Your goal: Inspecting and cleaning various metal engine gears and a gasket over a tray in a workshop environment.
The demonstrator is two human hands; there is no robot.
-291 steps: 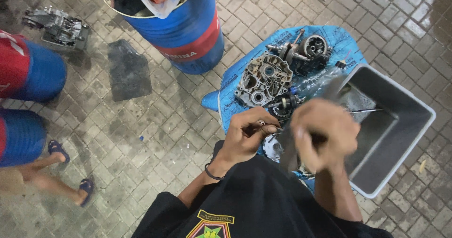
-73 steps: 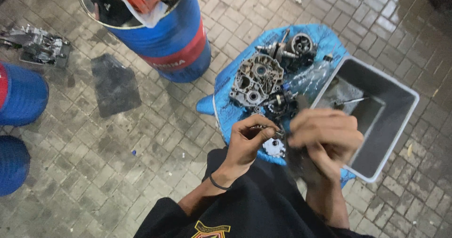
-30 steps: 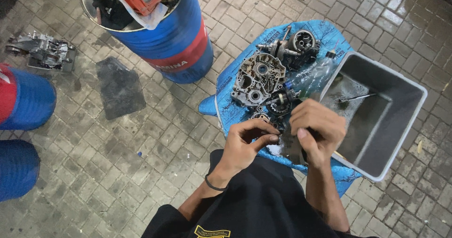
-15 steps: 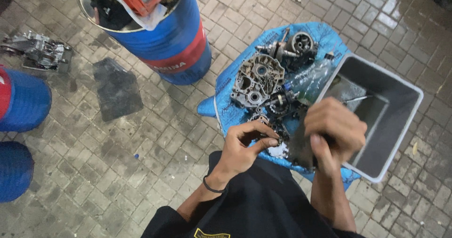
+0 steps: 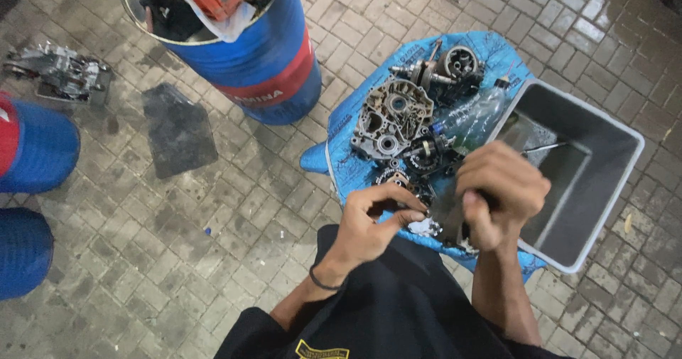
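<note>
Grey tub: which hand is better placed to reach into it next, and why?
Probably the right hand: it is beside the grey tub. The left hand is farther off, fingers around a small part.

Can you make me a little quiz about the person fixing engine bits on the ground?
1. True or false: the engine case lies on a blue sheet.
2. What is inside the grey tub? A) a thin tool B) a ball C) shoes
3. Which hand wears a dark wristband?

Key:
1. True.
2. A.
3. The left hand; the right hand grips something dark, too hidden to name.
</note>
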